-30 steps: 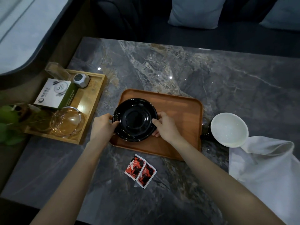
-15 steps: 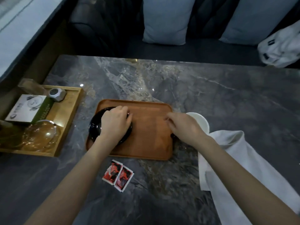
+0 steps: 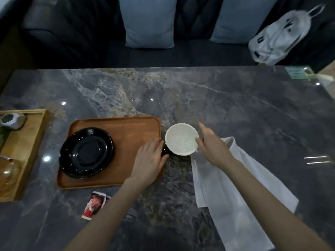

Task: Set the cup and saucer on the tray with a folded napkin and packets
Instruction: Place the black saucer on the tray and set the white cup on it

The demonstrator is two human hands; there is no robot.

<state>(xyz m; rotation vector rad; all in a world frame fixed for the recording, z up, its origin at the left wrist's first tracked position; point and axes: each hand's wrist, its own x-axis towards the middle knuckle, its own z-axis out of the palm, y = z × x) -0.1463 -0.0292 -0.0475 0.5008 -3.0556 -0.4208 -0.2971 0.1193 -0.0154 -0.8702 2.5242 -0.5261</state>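
A black saucer lies on the left half of the brown wooden tray. The cup, white inside and dark outside, stands on the marble table just off the tray's right edge. My left hand lies over the tray's right edge with straight fingers touching the cup's dark left side. My right hand is at the cup's right rim, thumb against it and fingers extended. A white napkin lies loosely folded on the table under my right forearm. Two red packets lie on the table in front of the tray.
A light wooden tray at the left edge holds a grey faceted object and a glass piece. Behind the table is a dark sofa with pale cushions and a white bag. A green card lies at the far right corner.
My left hand has let go of the saucer and moved right to the cup's left side. My right hand has shifted to the cup's right rim. The saucer stays on the tray.
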